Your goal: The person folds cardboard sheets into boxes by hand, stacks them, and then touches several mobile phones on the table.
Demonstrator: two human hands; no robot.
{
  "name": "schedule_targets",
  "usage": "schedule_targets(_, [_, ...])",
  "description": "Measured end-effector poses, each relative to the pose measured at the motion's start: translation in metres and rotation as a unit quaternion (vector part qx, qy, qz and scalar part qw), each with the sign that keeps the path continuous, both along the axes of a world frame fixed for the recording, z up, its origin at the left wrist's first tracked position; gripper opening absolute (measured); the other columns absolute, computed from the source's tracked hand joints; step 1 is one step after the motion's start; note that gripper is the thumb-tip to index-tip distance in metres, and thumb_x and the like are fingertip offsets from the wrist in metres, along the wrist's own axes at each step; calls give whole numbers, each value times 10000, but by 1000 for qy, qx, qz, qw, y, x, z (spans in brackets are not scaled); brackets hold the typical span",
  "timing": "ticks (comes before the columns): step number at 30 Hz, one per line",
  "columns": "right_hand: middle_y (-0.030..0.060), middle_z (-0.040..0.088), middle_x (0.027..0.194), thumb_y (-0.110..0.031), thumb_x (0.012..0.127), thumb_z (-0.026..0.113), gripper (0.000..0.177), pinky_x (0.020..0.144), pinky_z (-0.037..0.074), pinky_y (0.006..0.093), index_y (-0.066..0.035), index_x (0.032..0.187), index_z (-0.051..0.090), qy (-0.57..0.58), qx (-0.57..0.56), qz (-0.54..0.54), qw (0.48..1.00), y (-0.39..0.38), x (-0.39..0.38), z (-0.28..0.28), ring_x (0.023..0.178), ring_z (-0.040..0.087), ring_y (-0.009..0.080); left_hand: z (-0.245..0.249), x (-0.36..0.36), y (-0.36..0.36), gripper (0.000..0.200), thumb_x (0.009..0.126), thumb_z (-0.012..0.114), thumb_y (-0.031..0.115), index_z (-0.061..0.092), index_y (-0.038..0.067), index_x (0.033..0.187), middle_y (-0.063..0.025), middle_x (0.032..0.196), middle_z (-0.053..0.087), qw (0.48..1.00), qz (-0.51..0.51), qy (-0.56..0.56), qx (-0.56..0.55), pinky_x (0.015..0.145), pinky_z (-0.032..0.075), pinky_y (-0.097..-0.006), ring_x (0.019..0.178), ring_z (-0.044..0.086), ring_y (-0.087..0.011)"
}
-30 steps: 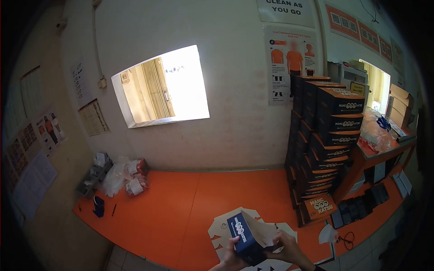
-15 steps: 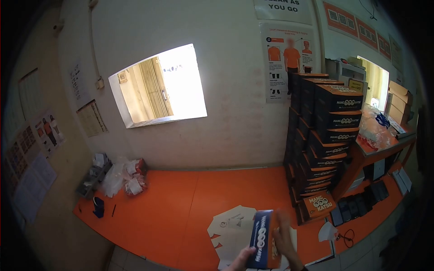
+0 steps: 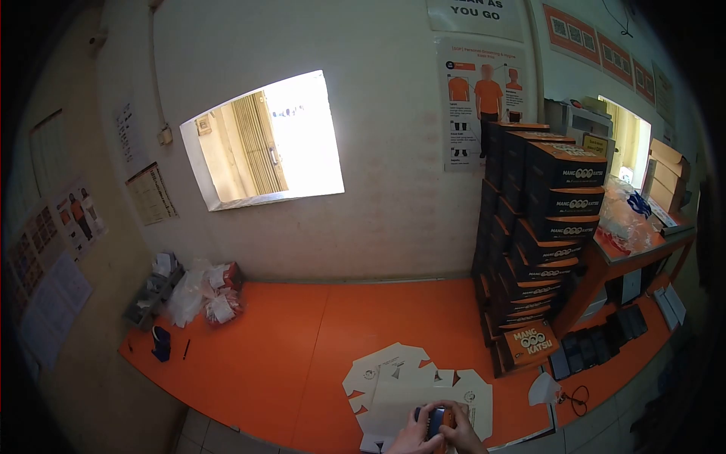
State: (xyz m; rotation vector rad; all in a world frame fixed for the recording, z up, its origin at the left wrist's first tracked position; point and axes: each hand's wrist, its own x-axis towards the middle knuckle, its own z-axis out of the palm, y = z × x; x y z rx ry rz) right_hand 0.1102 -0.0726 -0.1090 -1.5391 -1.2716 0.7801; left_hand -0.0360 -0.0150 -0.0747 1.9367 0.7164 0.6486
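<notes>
Close to the table's front edge, a small dark-blue and orange carton is held between both hands and is mostly covered by them. My left hand grips its left side, and my right hand wraps around its right side with fingers over the top. Beneath and beyond the hands lie flat, unfolded white carton blanks with cut flaps and small printed marks.
Folded black and orange boxes are stacked high on the right of the orange table. Dark cartons stand beside the stack. Plastic bags, a grey bin, a tape dispenser and a pen lie at left.
The carton has come down and nearer to me, turning so its printed long side no longer shows. My right hand has moved from its far side to its near right side.
</notes>
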Motion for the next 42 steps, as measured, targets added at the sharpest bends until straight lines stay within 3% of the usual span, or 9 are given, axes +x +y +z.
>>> schedule_targets(10, [133, 124, 1449, -236, 591, 824, 1152, 967, 377, 426, -209, 1441, 47, 170, 38, 215, 961, -40, 3, -19, 1296, 276, 268, 25, -25, -9, 955, 704, 627, 237, -11, 119, 1404, -171, 919, 501, 977, 12, -80, -197, 682, 445, -410, 793, 526, -287])
schedule_targets(13, [139, 154, 1432, -221, 564, 849, 1203, 964, 390, 413, -180, 1434, 19, -258, 149, 92, 950, -20, -6, 65, 1254, 343, 270, 25, -9, -6, 904, 722, 610, 234, 24, 137, 1404, -159, 984, 489, 952, 116, -213, -189, 739, 439, -413, 861, 518, -282])
schedule_targets(16, [155, 230, 1401, -198, 577, 843, 1158, 998, 358, 412, -138, 1425, 56, -155, 177, -68, 970, -5, -4, 46, 1224, 381, 286, 20, 1, -1, 854, 740, 592, 231, 59, 155, 1403, -147, 1049, 478, 917, 187, -304, -178, 797, 433, -416, 929, 510, -277])
schedule_targets(19, [157, 297, 1366, -193, 601, 824, 1085, 1047, 290, 421, -116, 1416, 113, 381, 2, -72, 922, -10, -26, 68, 1214, 386, 283, 3, 8, 3, 805, 758, 575, 228, 94, 173, 1402, -136, 1114, 467, 890, 241, -349, -170, 854, 428, -418, 997, 503, -272])
schedule_targets(24, [239, 316, 1294, -224, 628, 816, 994, 964, 364, 476, -96, 1386, 186, 340, 69, -37, 937, -3, 13, 55, 1254, 337, 334, 1, -20, 49, 814, 781, 537, 123, 30, 266, 1402, -135, 1104, 450, 825, 182, -372, -386, 873, 433, -400, 1000, 497, -232])
schedule_targets(29, [165, 417, 1280, -260, 587, 826, 886, 891, 439, 378, -121, 1319, 346, -479, 115, 64, 868, -5, 12, 104, 1127, 483, 355, 18, 9, 19, 656, 812, 605, 110, 123, 159, 1253, -154, 1044, 474, 843, 136, -263, -449, 839, 474, -423, 934, 554, -258])
schedule_targets(32, [49, 559, 1090, -129, 577, 764, 586, 965, 337, 456, -161, 1111, 526, -185, -105, -49, 976, 14, 65, 100, 1168, 429, 301, 44, 10, -1, 588, 852, 574, 165, 198, 116, 1301, -121, 1038, 512, 848, 22, -273, -454, 797, 464, -378, 980, 532, -234])
schedule_targets(34, [38, 548, 1112, -155, 603, 751, 544, 983, 288, 501, -194, 1101, 533, -462, 134, -140, 866, 30, 142, 49, 1159, 434, 298, 53, -2, 6, 766, 819, 636, 221, 123, 106, 1376, -105, 957, 526, 909, -91, -283, -293, 789, 468, -372, 987, 566, -262])
schedule_targets(42, [48, 316, 1395, -205, 665, 705, 594, 1052, 71, 631, -249, 1209, 467, -555, -50, -167, 813, 34, 236, 1, 1328, 203, 341, 39, -16, 14, 342, 903, 517, 130, 376, 65, 1207, -133, 1050, 544, 938, 16, -175, -299, 848, 463, -363, 1034, 564, -270])
